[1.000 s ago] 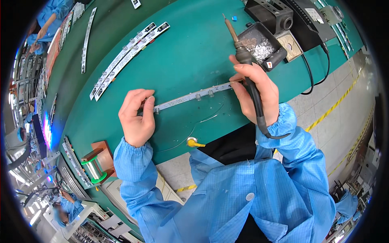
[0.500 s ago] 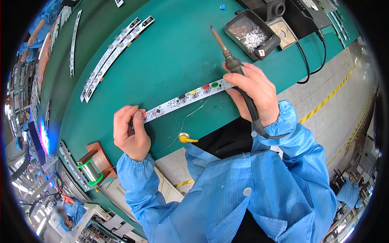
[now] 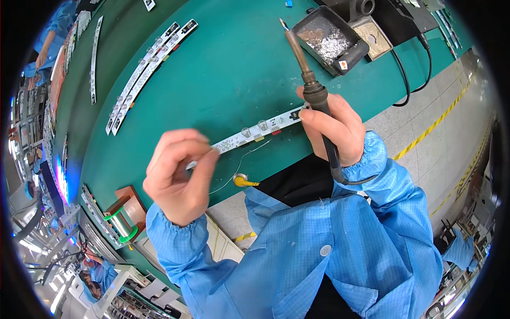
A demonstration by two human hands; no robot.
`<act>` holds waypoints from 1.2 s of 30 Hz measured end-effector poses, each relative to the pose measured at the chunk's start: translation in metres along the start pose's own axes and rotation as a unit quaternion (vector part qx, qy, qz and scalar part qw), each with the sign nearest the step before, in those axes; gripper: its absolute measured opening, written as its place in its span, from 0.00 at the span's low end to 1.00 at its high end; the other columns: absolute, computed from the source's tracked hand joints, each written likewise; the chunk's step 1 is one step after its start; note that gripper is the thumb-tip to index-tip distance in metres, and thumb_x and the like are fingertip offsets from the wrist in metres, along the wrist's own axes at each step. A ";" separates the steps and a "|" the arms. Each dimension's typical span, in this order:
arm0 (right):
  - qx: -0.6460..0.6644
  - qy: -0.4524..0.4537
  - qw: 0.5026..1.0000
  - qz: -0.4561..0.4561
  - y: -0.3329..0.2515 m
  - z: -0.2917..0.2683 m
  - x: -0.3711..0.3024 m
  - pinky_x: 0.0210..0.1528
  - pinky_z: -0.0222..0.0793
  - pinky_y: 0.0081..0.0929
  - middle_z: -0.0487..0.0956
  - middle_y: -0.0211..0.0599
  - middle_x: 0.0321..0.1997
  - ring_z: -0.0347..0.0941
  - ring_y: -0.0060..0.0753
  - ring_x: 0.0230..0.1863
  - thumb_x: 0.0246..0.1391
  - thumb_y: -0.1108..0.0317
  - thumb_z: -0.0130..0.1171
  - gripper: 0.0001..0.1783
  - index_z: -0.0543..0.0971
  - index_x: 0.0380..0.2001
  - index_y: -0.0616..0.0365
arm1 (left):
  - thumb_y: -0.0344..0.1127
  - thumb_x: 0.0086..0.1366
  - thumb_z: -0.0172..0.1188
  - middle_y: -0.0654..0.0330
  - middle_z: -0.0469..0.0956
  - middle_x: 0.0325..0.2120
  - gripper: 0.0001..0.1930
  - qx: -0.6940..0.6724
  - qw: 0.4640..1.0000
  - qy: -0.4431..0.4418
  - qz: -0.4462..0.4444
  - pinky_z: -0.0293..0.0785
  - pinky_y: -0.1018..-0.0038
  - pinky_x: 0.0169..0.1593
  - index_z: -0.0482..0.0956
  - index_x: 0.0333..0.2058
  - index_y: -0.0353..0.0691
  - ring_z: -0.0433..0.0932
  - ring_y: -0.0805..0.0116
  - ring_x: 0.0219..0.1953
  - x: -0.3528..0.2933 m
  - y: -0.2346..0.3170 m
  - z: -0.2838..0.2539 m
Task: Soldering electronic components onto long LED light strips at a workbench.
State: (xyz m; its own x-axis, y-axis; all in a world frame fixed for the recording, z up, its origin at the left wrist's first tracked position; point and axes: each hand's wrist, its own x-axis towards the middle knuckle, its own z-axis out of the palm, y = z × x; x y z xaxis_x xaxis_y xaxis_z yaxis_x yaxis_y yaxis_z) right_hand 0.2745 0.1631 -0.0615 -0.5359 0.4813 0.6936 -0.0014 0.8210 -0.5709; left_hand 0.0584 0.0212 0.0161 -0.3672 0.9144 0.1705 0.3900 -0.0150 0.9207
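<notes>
My right hand (image 3: pixel 338 125) is closed around the handle of a soldering iron (image 3: pixel 314 95), whose metal tip points up and away. The same hand pinches the right end of a narrow white circuit board strip (image 3: pixel 273 125) between thumb and fingers. Clear round parts and a black connector show on the strip's upper face; red and yellow bits stick out along its near edge. At the strip's left part, my left hand (image 3: pixel 183 175) has thumb and fingers brought together over it, slightly blurred. These fingers cover some of the board, and its left end shows beneath them.
Similar curved strips (image 3: pixel 151 66) lie at the far left of the green table (image 3: pixel 223 69). A black tray with metal scraps (image 3: pixel 332 42) stands far right, beside a sponge holder (image 3: pixel 372 40). A solder spool (image 3: pixel 122 224) is near left; a yellow clip (image 3: pixel 244 181) with a thin wire sits at the front edge.
The strip has been turned over, from its chip-covered face to the face with clear round parts. My left hand has shifted right along it. The iron has turned more upright.
</notes>
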 end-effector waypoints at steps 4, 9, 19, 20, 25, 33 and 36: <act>0.016 0.000 1.000 0.005 0.001 0.002 -0.005 0.35 0.74 0.29 0.78 0.59 0.46 0.77 0.38 0.34 0.42 0.90 0.62 0.23 0.76 0.44 0.62 | 0.11 0.51 0.61 0.55 0.76 0.35 0.10 -0.018 0.996 -0.085 -0.022 0.77 0.80 0.39 0.78 0.32 0.28 0.77 0.73 0.34 0.024 0.005 0.013; 0.134 -0.075 0.977 0.149 -0.007 -0.008 -0.006 0.38 0.73 0.31 0.76 0.58 0.48 0.76 0.38 0.38 0.45 0.86 0.62 0.22 0.77 0.46 0.61 | 0.15 0.57 0.61 0.56 0.77 0.36 0.05 -0.153 0.966 -0.132 -0.160 0.78 0.79 0.39 0.78 0.32 0.28 0.78 0.74 0.34 0.047 0.004 0.020; 0.035 -0.042 0.998 0.036 -0.003 -0.014 0.005 0.36 0.74 0.31 0.78 0.56 0.48 0.77 0.42 0.36 0.42 0.80 0.66 0.22 0.78 0.45 0.59 | 0.23 0.60 0.63 0.50 0.79 0.37 0.07 -0.298 0.905 -0.213 -0.215 0.81 0.74 0.40 0.81 0.37 0.28 0.81 0.68 0.35 0.069 -0.025 0.017; 0.031 -0.038 0.998 0.030 -0.002 -0.014 0.004 0.35 0.74 0.30 0.77 0.54 0.49 0.76 0.42 0.35 0.41 0.77 0.65 0.22 0.79 0.45 0.58 | 0.23 0.60 0.63 0.49 0.80 0.37 0.07 -0.309 0.897 -0.215 -0.234 0.81 0.73 0.41 0.80 0.37 0.28 0.82 0.67 0.35 0.071 -0.025 0.017; 0.030 -0.025 0.999 0.020 -0.001 -0.011 0.004 0.35 0.74 0.30 0.76 0.52 0.49 0.75 0.41 0.34 0.41 0.74 0.64 0.24 0.79 0.46 0.57 | 0.23 0.59 0.63 0.48 0.80 0.37 0.08 -0.323 0.882 -0.211 -0.271 0.82 0.73 0.41 0.80 0.38 0.27 0.82 0.66 0.35 0.073 -0.021 0.015; 0.036 -0.056 0.997 0.037 -0.003 -0.014 0.005 0.38 0.74 0.33 0.77 0.56 0.50 0.78 0.44 0.38 0.42 0.80 0.66 0.22 0.78 0.45 0.59 | 0.20 0.60 0.61 0.51 0.78 0.38 0.09 -0.301 0.899 -0.252 -0.197 0.81 0.74 0.39 0.79 0.41 0.27 0.80 0.69 0.35 0.074 -0.022 0.017; 0.029 -0.054 0.997 0.037 -0.003 -0.013 0.004 0.38 0.74 0.33 0.77 0.56 0.50 0.78 0.44 0.38 0.41 0.81 0.66 0.23 0.77 0.45 0.58 | 0.21 0.61 0.59 0.47 0.76 0.40 0.08 -0.271 0.906 -0.246 -0.215 0.79 0.76 0.39 0.79 0.39 0.28 0.78 0.69 0.34 0.075 -0.015 0.020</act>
State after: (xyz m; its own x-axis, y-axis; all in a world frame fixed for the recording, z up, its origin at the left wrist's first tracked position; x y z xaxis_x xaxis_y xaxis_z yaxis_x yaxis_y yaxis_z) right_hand 0.2833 0.1670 -0.0514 -0.6244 0.5013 0.5990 -0.0062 0.7636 -0.6456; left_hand 0.0419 0.0981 0.0082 0.0864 0.9505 -0.2984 -0.2192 0.3103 0.9250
